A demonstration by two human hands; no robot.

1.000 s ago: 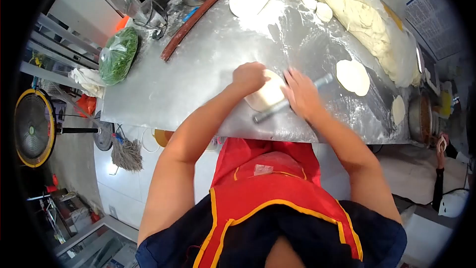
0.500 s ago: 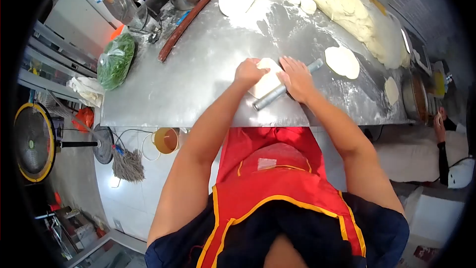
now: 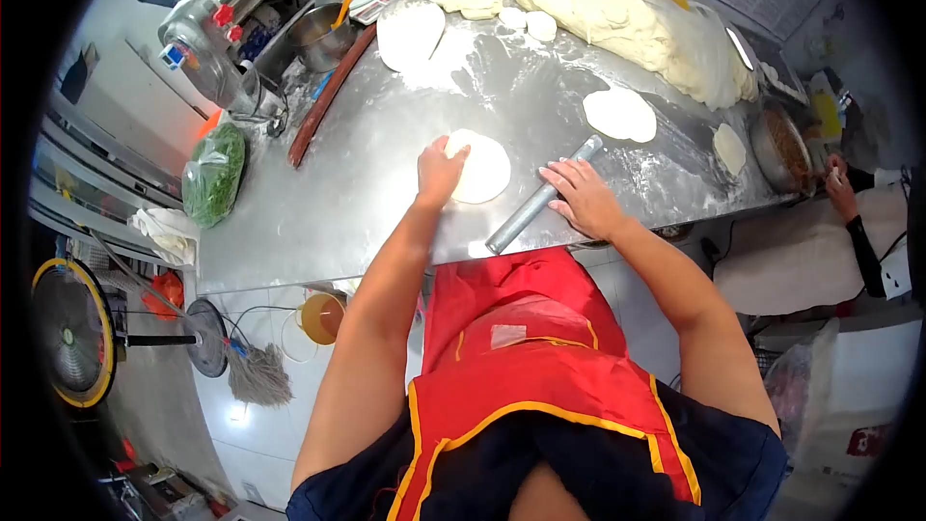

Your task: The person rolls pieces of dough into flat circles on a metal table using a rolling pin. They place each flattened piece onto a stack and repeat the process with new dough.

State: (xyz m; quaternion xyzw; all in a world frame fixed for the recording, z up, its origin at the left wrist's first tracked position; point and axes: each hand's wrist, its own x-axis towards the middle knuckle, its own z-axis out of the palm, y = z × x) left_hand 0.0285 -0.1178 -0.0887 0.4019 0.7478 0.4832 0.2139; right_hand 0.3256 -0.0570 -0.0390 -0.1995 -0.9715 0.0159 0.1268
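Note:
Pinched at its left edge by my left hand (image 3: 441, 172), a round flat piece of dough (image 3: 485, 174) lies on the metal table (image 3: 367, 203). My left hand is closed, thumb on top of the dough. To the right of this piece, apart from it, a grey rolling pin (image 3: 526, 215) lies at a slant. My right hand (image 3: 588, 201) rests on the pin with its fingers stretched across it, not wrapped round. Beyond that hand lies another flat dough piece (image 3: 620, 115), and a smaller one (image 3: 729, 150) is farther right.
A large dough mass (image 3: 627, 29) under plastic and small dough lumps (image 3: 527, 23) sit at the back. At left are a floury scoop (image 3: 410, 36), a long brown stick (image 3: 333, 96) and bagged greens (image 3: 214, 177). Another person's hand (image 3: 841, 188) is near a metal bowl (image 3: 779, 147).
The rolling pin and my right hand have come off the dough to the right. More of the dough circle shows, still in my left hand. The whole view has also turned.

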